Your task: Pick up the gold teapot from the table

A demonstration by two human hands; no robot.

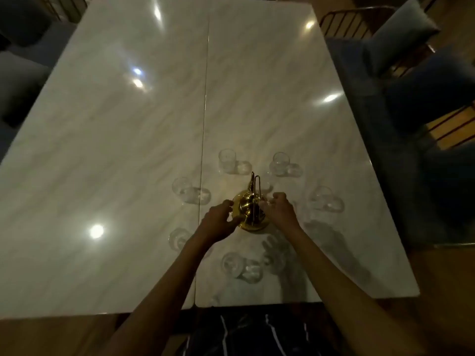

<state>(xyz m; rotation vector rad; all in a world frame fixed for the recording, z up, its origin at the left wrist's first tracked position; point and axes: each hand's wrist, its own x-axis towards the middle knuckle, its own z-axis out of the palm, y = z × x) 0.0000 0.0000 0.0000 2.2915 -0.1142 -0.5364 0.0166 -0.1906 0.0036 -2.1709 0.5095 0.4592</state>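
While stretched forward from the near edge of the marble table (102, 150), reaches with the left hand (218, 222) to the left side of the golden teapot (250, 211); forearm straight, wrist a little bent, fingers curled around the left flank of the pot body, thumb low near its base. Touches the metal, so holds the pot from that side.

Stands between both hands, the teapot, on the right half of the table, just right of the centre seam and closer to the near edge than to the far one. Points away with its spout (251, 181), toward the far edge, slightly to the left; long axis runs near-to-far. Rises upright above the lid, the thin wire handle.

Comes in from the right, the right hand (279, 209), forearm slanting from the near right corner side. Fingers bent into a loose fist against the right flank of the pot, at the handle's side; cannot tell if pinches the handle wire or only the body.

Placed in a ring around the pot, clear glasses: left one (182, 187), two far ones (227, 159) and (280, 161), right one (322, 197), near ones (178, 237) and (232, 263). Well apart from the hands, most of them.
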